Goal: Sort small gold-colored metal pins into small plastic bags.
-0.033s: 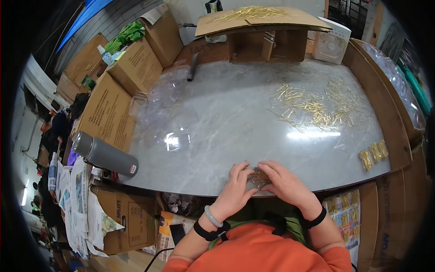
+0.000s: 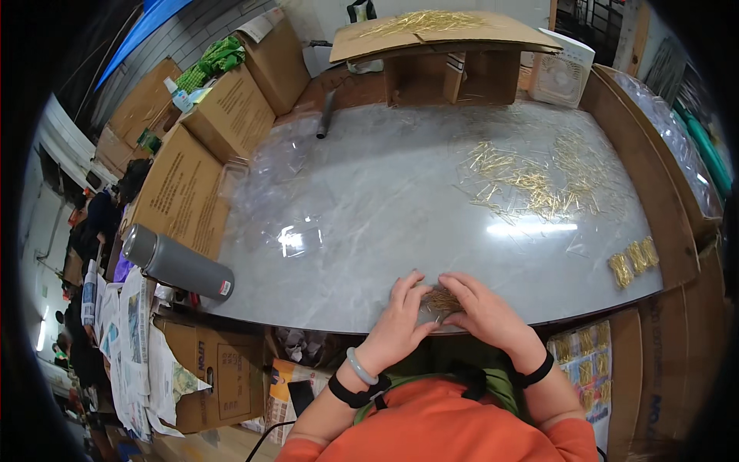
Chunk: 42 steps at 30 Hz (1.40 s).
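At the table's near edge, my left hand (image 2: 399, 313) and my right hand (image 2: 485, 308) cup a small bundle of thin wire pieces (image 2: 440, 300) from either side. Fingers of both hands are bent around it, and the thumbs press in on the near side. Part of the bundle is hidden by the fingers. Farther off to the right, many loose gold-coloured wire pieces (image 2: 539, 185) lie scattered on the grey tabletop (image 2: 377, 208). Close to the right edge sit three gathered gold bundles (image 2: 635, 260).
A grey bottle (image 2: 185, 266) stands at the left edge. Clear plastic bags (image 2: 277, 181) lie behind it. A dark rod (image 2: 327, 115) rests at the back, beside a cardboard shelf (image 2: 446, 50) topped with more gold pieces. A white fan (image 2: 560, 77) and cardboard walls (image 2: 650, 177) border the right.
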Motion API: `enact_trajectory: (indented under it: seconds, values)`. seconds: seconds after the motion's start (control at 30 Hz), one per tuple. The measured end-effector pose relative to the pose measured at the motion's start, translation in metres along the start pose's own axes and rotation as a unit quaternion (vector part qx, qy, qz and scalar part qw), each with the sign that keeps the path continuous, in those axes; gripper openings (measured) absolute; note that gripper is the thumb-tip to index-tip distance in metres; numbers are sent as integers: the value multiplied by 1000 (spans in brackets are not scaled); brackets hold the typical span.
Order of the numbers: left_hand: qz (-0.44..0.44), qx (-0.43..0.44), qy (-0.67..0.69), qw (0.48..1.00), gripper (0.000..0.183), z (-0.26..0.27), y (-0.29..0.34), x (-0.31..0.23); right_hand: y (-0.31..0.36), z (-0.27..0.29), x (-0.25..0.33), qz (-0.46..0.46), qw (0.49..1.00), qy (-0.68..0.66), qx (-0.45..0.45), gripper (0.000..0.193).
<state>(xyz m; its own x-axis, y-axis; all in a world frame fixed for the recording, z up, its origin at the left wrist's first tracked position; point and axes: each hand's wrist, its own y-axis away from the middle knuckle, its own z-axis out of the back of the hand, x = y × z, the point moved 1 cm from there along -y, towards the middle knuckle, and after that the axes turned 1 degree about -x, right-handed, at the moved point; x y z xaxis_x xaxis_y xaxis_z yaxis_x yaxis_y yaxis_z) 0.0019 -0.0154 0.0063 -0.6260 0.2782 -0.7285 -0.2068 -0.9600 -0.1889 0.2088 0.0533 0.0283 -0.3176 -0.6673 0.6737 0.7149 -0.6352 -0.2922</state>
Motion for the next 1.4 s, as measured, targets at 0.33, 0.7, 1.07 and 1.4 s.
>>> enact_trajectory:
  seconds: [0.33,0.7,1.07,1.4]
  values:
    - [-95,71,-44,992,72,-8,-27,11,46,-6,-1,-86,965,-50,-241,40]
    - [-107,18,-92,990,61,-17,-28,-11,45,-28,17,38,963,130,-232,35]
    - [-113,-4,-124,986,55,-25,-23,-21,63,-28,9,-119,949,46,-288,43]
    - [-127,0,-122,984,63,-25,-21,-14,27,-35,17,-111,968,-79,-211,77]
